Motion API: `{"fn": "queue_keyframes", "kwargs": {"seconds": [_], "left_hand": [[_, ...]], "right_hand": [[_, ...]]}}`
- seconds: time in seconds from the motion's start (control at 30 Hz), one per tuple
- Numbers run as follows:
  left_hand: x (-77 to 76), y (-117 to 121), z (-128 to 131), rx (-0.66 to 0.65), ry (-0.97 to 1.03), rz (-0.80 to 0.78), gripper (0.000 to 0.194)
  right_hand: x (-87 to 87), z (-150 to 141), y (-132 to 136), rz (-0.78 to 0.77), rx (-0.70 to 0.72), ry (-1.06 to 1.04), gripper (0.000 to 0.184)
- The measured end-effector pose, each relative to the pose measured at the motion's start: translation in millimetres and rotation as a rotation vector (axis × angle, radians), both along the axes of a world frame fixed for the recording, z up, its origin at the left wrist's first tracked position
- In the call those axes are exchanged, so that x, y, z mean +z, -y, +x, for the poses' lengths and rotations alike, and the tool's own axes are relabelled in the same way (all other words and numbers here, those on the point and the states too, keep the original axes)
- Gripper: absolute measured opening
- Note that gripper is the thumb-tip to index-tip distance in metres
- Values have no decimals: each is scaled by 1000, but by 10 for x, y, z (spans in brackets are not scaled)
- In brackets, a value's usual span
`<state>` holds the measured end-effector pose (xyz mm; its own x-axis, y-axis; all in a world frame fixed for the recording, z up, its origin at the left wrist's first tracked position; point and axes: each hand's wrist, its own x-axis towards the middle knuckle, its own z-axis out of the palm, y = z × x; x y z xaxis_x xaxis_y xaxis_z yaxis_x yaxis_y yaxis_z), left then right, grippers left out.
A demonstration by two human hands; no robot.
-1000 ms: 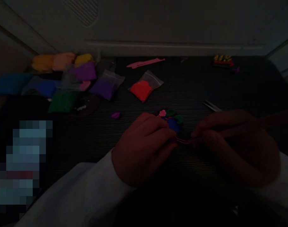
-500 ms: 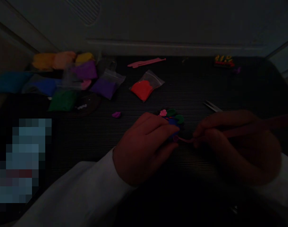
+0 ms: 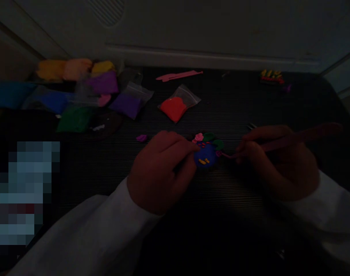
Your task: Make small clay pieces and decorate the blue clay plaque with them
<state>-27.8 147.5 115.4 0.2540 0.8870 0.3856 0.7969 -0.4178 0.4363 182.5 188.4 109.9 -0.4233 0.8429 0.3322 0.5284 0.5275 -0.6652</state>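
Observation:
A small round clay model point(image 3: 204, 154) lies on the dark table, with a blue middle, orange and red bits on it, a pink clay flower point(image 3: 199, 137) and green clay leaves point(image 3: 218, 144) along its far rim. My left hand point(image 3: 163, 168) grips its left edge, fingers bent and pressed close. In my right hand point(image 3: 274, 163) is a pink clay modelling tool point(image 3: 301, 137), held like a pen. Its thin tip reaches the model's right edge, where a small purple clay piece point(image 3: 219, 153) sits at the tip. A purple clay lump point(image 3: 141, 138) lies beyond my left hand.
Bags of coloured clay crowd the left, among them a green bag point(image 3: 74, 119) and a purple bag point(image 3: 126, 105). A red clay bag point(image 3: 175, 109), pink tools point(image 3: 179, 76) and a yellow-and-red clay piece point(image 3: 271, 76) lie farther back. Tweezer tips point(image 3: 251, 126) show beyond my right hand.
My left hand has drawn back left, uncovering the model's blue middle and orange bits. The right hand has moved the tool tip and purple piece up along the model's right edge.

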Motion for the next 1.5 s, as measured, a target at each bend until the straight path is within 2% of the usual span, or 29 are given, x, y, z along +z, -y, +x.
{"fn": "queue_keyframes", "kwargs": {"seconds": [0.27, 0.4, 0.6, 0.8, 1.1, 1.3, 1.5], "left_hand": [[47, 25, -5, 153, 40, 10, 12], [41, 27, 5, 117, 57, 16, 12], [17, 12, -3, 104, 62, -6, 13], [-8, 7, 0, 66, 59, 7, 12], [13, -8, 4, 133, 98, 0, 13], [9, -3, 9, 141, 85, -10, 14], [-1, -4, 14, 123, 84, -7, 14]], "right_hand": [[9, -7, -17, 49, 20, 38, 19], [28, -13, -29, 75, 58, 20, 18], [18, -16, -20, 65, 39, 20, 20], [26, -20, -22, 77, 49, 14, 14], [30, -32, -34, 73, 86, 13, 18], [38, -40, -39, 130, 97, 51, 14], [43, -36, -38, 117, 91, 49, 13]]}}
